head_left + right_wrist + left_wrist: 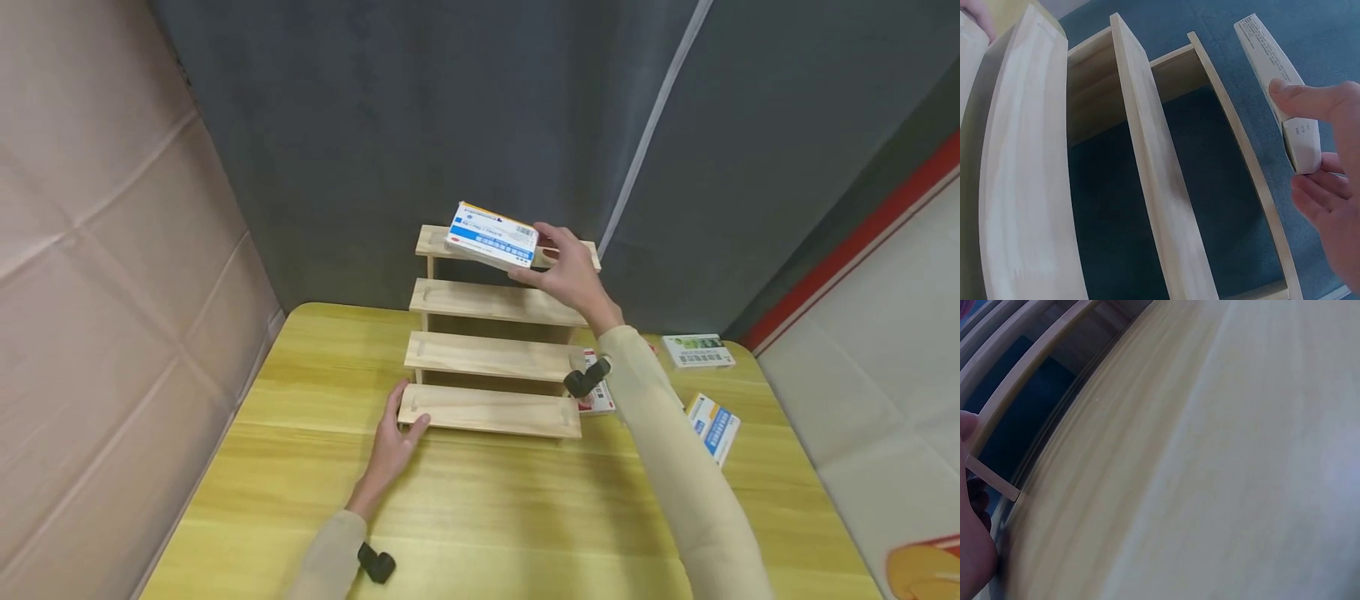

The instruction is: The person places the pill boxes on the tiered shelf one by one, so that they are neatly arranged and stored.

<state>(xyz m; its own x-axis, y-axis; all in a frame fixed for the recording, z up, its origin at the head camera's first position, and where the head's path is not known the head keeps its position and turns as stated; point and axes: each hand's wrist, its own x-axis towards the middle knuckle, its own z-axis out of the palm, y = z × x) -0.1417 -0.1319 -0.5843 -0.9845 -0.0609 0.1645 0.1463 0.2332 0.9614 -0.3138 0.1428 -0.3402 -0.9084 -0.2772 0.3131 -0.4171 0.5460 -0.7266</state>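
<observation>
A stepped wooden rack (480, 357) with several shelves stands on the table. My right hand (572, 271) pinches the right end of a white, blue and orange medicine box (491, 236) over the rack's top shelf. In the right wrist view the thumb presses one side of this medicine box (1272, 69), the fingers lie under its end, and the box is apart from the top shelf (1235, 125). My left hand (393, 437) grips the left end of the lowest shelf (487, 410), thumb on its front. In the left wrist view only part of the left hand (974, 544) shows.
To the right of the rack lie more boxes: a white and green box (697, 351), a blue and white box (713, 427), and a red and white box (597, 392) partly behind the right wrist. A dark curtain (420, 125) hangs behind the wooden table (300, 467).
</observation>
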